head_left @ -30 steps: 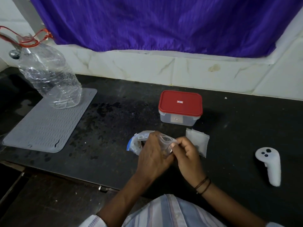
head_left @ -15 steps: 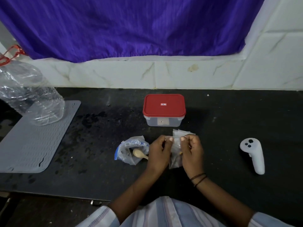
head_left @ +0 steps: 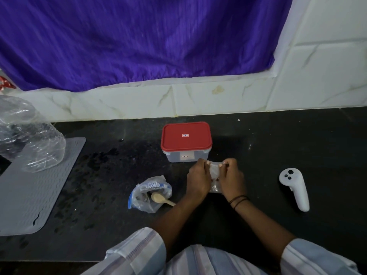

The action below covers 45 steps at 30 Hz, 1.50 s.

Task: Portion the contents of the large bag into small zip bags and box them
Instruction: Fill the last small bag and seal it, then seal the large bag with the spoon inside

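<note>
Half-hidden small zip bag [head_left: 214, 171] between hands

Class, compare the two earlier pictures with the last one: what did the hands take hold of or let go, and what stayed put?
The left hand let go of the large bag, which now lies on the counter with the wooden spoon in it. Both hands, the right hand too, now pinch the top of a small zip bag. The red-lidded box stays closed; the white controller is untouched.
</note>
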Each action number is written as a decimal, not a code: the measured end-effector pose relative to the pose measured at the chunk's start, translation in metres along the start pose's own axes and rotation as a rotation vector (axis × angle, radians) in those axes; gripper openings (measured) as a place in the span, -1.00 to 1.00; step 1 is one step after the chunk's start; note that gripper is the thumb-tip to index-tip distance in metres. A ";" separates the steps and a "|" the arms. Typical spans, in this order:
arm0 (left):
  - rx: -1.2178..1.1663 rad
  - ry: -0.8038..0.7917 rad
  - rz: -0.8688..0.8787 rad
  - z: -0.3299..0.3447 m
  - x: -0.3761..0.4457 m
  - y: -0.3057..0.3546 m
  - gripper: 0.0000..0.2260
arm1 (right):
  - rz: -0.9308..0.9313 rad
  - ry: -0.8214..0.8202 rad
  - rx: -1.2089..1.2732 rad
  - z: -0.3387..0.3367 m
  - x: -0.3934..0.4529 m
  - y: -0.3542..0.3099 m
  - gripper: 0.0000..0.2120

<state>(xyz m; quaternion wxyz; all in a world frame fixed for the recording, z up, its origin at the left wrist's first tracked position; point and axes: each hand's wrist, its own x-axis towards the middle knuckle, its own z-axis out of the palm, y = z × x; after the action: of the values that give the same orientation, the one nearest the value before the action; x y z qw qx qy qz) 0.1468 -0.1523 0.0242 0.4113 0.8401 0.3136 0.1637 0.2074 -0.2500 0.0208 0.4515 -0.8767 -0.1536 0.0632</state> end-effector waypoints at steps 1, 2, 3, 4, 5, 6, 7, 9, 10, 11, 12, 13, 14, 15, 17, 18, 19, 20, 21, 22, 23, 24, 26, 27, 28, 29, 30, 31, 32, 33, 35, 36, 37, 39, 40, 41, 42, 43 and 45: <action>0.035 0.002 0.003 0.002 0.002 -0.002 -0.74 | 0.024 -0.021 -0.059 0.000 0.003 0.002 -0.89; 0.074 0.004 0.006 0.003 0.005 -0.004 -0.75 | 0.050 -0.048 -0.116 0.001 0.006 0.005 -0.89; 0.110 0.001 -0.001 0.004 0.007 -0.007 -0.76 | 0.073 -0.076 -0.164 0.001 0.008 0.007 -0.89; 0.134 -0.009 -0.019 0.004 0.010 -0.009 -0.78 | 0.092 -0.102 -0.202 0.001 0.011 0.009 -0.88; 0.144 -0.025 -0.048 0.004 0.013 -0.011 -0.79 | 0.103 -0.124 -0.228 0.002 0.013 0.012 -0.88; 0.141 -0.047 -0.086 0.005 0.015 -0.014 -0.80 | 0.115 -0.141 -0.241 0.004 0.015 0.016 -0.88; 0.131 -0.067 -0.124 0.005 0.018 -0.016 -0.80 | 0.133 -0.155 -0.238 0.006 0.017 0.019 -0.88; 0.107 -0.097 -0.191 0.007 0.022 -0.020 -0.82 | 0.172 -0.165 -0.200 0.010 0.020 0.026 -0.87; 0.100 -0.109 -0.213 0.007 0.024 -0.021 -0.82 | 0.182 -0.162 -0.181 0.011 0.021 0.029 -0.87; 0.099 -0.116 -0.227 0.007 0.025 -0.021 -0.80 | 0.186 -0.151 -0.163 0.010 0.021 0.029 -0.88; 0.098 -0.114 -0.233 0.005 0.024 -0.021 -0.78 | 0.175 -0.126 -0.148 0.009 0.020 0.028 -0.90; 0.089 -0.103 -0.227 0.001 0.024 -0.020 -0.76 | 0.141 -0.084 -0.134 0.007 0.019 0.025 -0.91; 0.075 -0.083 -0.208 -0.005 0.022 -0.019 -0.76 | 0.076 -0.034 -0.122 0.004 0.016 0.021 -0.91; 0.063 -0.058 -0.175 -0.012 0.020 -0.019 -0.78 | -0.017 0.010 -0.113 0.001 0.011 0.014 -0.87; 0.036 -0.009 -0.086 -0.031 0.012 -0.020 -0.84 | -0.256 0.028 -0.104 -0.002 -0.001 -0.002 -0.82; 0.017 0.017 -0.028 -0.043 0.005 -0.022 -0.86 | -0.376 -0.007 -0.099 -0.002 -0.009 -0.012 -0.83; 0.002 0.049 0.039 -0.055 -0.002 -0.025 -0.88 | -0.486 -0.066 -0.100 0.000 -0.018 -0.021 -0.85; -0.002 0.089 0.109 -0.068 -0.011 -0.029 -0.90 | -0.590 -0.133 -0.116 0.003 -0.027 -0.027 -0.86; 0.000 0.143 0.166 -0.082 -0.020 -0.033 -0.91 | -0.683 -0.208 -0.149 0.008 -0.037 -0.033 -0.85; 0.004 0.209 0.203 -0.095 -0.030 -0.040 -0.92 | -0.760 -0.295 -0.191 0.015 -0.046 -0.037 -0.84; 0.010 0.284 0.222 -0.108 -0.039 -0.047 -0.92 | -0.817 -0.382 -0.231 0.023 -0.055 -0.041 -0.83; 0.025 0.367 0.219 -0.120 -0.047 -0.056 -0.90 | -0.859 -0.455 -0.266 0.031 -0.062 -0.043 -0.82; 0.049 0.529 0.158 -0.140 -0.060 -0.077 -0.87 | -0.914 -0.528 -0.326 0.051 -0.071 -0.044 -0.79; 0.046 0.592 0.105 -0.147 -0.065 -0.087 -0.85 | -0.918 -0.551 -0.358 0.059 -0.073 -0.043 -0.76; 0.040 0.640 0.048 -0.152 -0.071 -0.098 -0.83 | -0.913 -0.573 -0.387 0.067 -0.074 -0.041 -0.73; 0.031 0.667 -0.007 -0.156 -0.076 -0.105 -0.80 | -0.900 -0.594 -0.411 0.074 -0.073 -0.039 -0.71; 0.025 0.680 -0.046 -0.158 -0.080 -0.112 -0.77 | -0.885 -0.614 -0.432 0.080 -0.072 -0.038 -0.71; 0.018 0.675 -0.076 -0.159 -0.082 -0.116 -0.74 | -0.868 -0.633 -0.452 0.084 -0.071 -0.035 -0.72; 0.005 0.665 -0.114 -0.160 -0.086 -0.119 -0.72 | -0.865 -0.647 -0.469 0.089 -0.070 -0.034 -0.73; -0.020 0.650 -0.154 -0.161 -0.088 -0.121 -0.69 | -0.863 -0.651 -0.477 0.092 -0.069 -0.034 -0.74; -0.113 0.626 -0.229 -0.158 -0.091 -0.126 -0.63 | -0.829 -0.657 -0.463 0.095 -0.067 -0.034 -0.78; -0.184 0.623 -0.278 -0.157 -0.093 -0.129 -0.62 | -0.800 -0.664 -0.446 0.096 -0.067 -0.035 -0.80; -0.254 0.621 -0.333 -0.157 -0.094 -0.130 -0.60 | -0.770 -0.666 -0.420 0.095 -0.068 -0.036 -0.84; -0.353 0.599 -0.424 -0.157 -0.094 -0.130 -0.62 | -0.694 -0.663 -0.350 0.093 -0.071 -0.036 -0.93; -0.371 0.578 -0.463 -0.157 -0.093 -0.129 -0.62 | -0.643 -0.662 -0.307 0.090 -0.072 -0.036 -0.98; -0.366 0.551 -0.497 -0.158 -0.092 -0.127 -0.63 | -0.595 -0.653 -0.252 0.088 -0.072 -0.036 -0.95; -0.349 0.523 -0.529 -0.159 -0.090 -0.126 -0.67 | -0.551 -0.644 -0.211 0.086 -0.072 -0.036 -0.88; -0.320 0.492 -0.553 -0.159 -0.088 -0.127 -0.75 | -0.519 -0.629 -0.177 0.084 -0.070 -0.037 -0.83; -0.293 0.430 -0.585 -0.158 -0.085 -0.132 -0.91 | -0.433 -0.607 -0.139 0.083 -0.067 -0.041 -0.84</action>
<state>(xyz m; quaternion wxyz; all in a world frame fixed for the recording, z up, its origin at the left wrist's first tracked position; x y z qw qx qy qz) -0.0528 -0.0546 0.0143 0.4810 0.5941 0.5923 0.2547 0.1146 -0.1859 0.0038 0.3280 -0.7936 -0.4662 0.2126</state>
